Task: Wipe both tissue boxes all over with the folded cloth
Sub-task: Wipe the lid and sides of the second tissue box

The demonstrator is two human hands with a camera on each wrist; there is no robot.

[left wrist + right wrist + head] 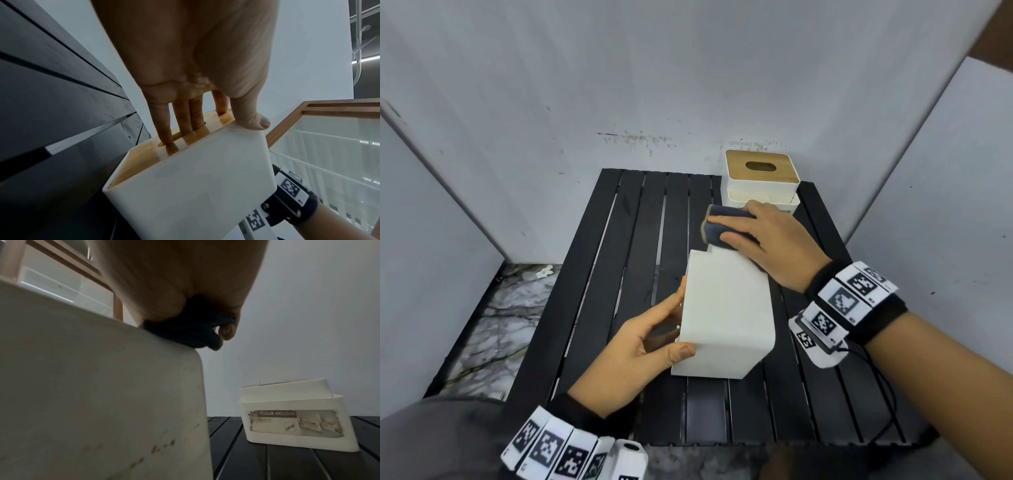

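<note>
A white tissue box [726, 308] lies on its side in the middle of the black slatted table [619, 260], its wooden lid [164, 149] turned to the left. My left hand [650, 342] holds it, thumb on the white top face and fingers [164, 128] flat against the lid by its slot. My right hand [753, 233] grips a folded dark blue cloth [722, 224] and presses it on the box's far end [185, 337]. The second tissue box [762, 178], white with a wooden lid, stands upright at the table's back right [298, 415].
White panels wall in the table at the back [688, 85], left and right. Marbled floor [510, 308] shows left of the table. A cable [887, 394] hangs from my right wristband over the table's front right.
</note>
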